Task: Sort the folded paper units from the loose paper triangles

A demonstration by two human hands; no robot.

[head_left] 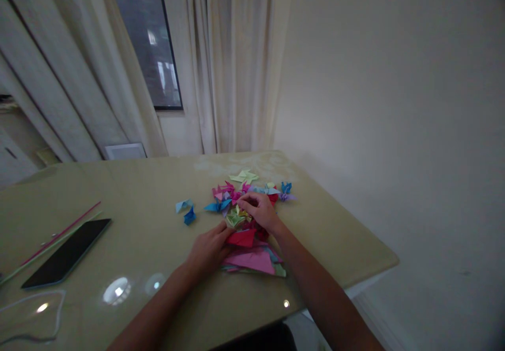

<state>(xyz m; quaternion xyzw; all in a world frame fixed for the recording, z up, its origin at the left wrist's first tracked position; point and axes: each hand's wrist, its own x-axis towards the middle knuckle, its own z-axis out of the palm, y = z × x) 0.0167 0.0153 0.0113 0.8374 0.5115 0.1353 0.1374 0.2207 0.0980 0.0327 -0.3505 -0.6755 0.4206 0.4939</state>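
Note:
A pile of folded paper cranes (228, 187) in pink, blue, purple, red and green lies on the table in front of my hands. My right hand (257, 210) is over the pile with its fingertips pinched together; whatever is between them is too small to make out. Low on the table, my left hand (211, 241) lies with fingers stretched toward a light green folded paper piece (235, 217). Its thumb side touches a red folded paper (241, 238). Nearer to me, pink folded paper (252, 259) lies stacked over green and blue sheets, between my forearms.
Left of the pile lie two blue paper pieces (190, 216). Farther left are a black tablet (69, 253), a thin pink stick (61, 233) and a clear-edged object (33, 317). The table's right edge (343, 209) runs beside a wall; curtains hang behind.

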